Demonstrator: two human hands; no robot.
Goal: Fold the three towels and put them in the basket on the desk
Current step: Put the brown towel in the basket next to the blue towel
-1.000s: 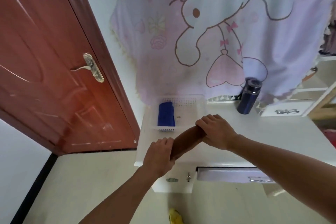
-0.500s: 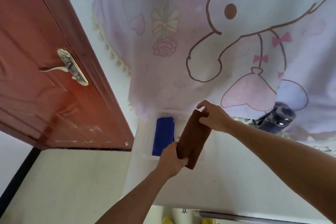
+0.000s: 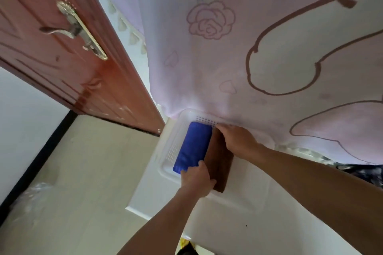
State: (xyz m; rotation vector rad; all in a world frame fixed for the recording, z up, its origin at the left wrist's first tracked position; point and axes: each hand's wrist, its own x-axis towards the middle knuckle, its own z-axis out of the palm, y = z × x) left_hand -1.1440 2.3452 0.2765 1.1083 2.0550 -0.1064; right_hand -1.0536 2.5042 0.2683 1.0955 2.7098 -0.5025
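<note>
A folded brown towel (image 3: 219, 161) lies in the white perforated basket (image 3: 170, 151) on the white desk (image 3: 238, 219), right beside a folded blue towel (image 3: 193, 147). My left hand (image 3: 198, 180) grips the brown towel's near end. My right hand (image 3: 236, 141) holds its far end against the basket's back wall. Part of the brown towel is hidden under both hands. No third towel shows.
A pink cartoon curtain (image 3: 248, 47) hangs over the basket's far rim. A red-brown door (image 3: 62, 51) with a metal handle (image 3: 72, 29) stands to the left. A dark bottle (image 3: 364, 174) peeks out at the right edge. Beige floor lies left of the desk.
Both hands carried the brown towel from the desk's front forward and lowered it into the basket next to the blue towel. The camera moved closer.
</note>
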